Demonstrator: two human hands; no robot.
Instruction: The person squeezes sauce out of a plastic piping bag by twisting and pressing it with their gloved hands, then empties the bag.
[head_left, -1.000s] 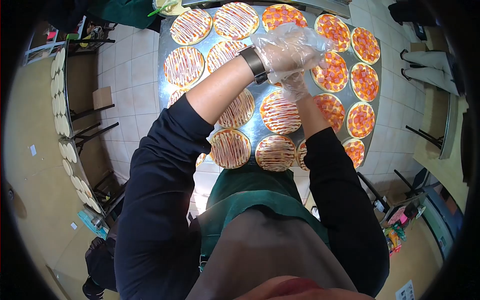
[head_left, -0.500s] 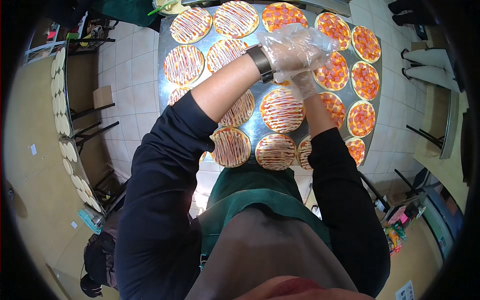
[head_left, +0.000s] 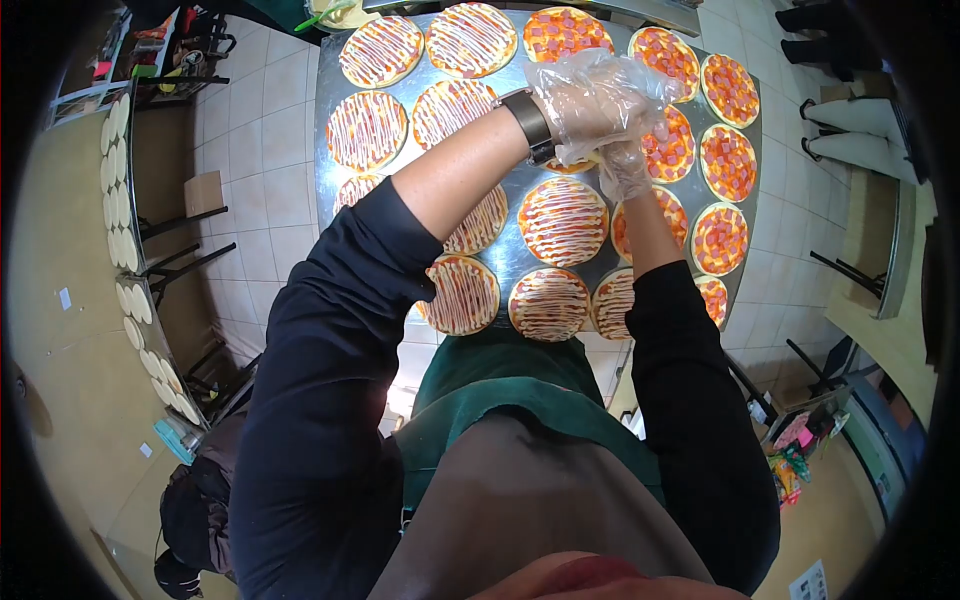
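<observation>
My left hand (head_left: pixel 590 105), in a crinkled clear plastic glove and with a dark watch at the wrist, is over the middle pizza column. Its fingers look curled, and what they may hold is hidden by plastic. Just below it, my right hand (head_left: pixel 625 168), also in clear plastic, is closed close against the left. A pizza (head_left: pixel 572 166) shows only its lower edge under both hands. Nearest below is a pizza striped with white sauce (head_left: pixel 563 222). To the right lies a pizza with diced pink meat and no stripes (head_left: pixel 668 145).
A metal table (head_left: pixel 500 200) carries rows of pizzas, striped at left and unstriped at right. A side table at left holds plain pizza bases (head_left: pixel 120 180). A container with a green-handled utensil (head_left: pixel 325 14) stands at the far edge. Another person's legs (head_left: pixel 855 132) show at right.
Both hands have shifted slightly to the right and stay close together above the same pizza. The right forearm has also swung a little rightward. The pizzas lie as before.
</observation>
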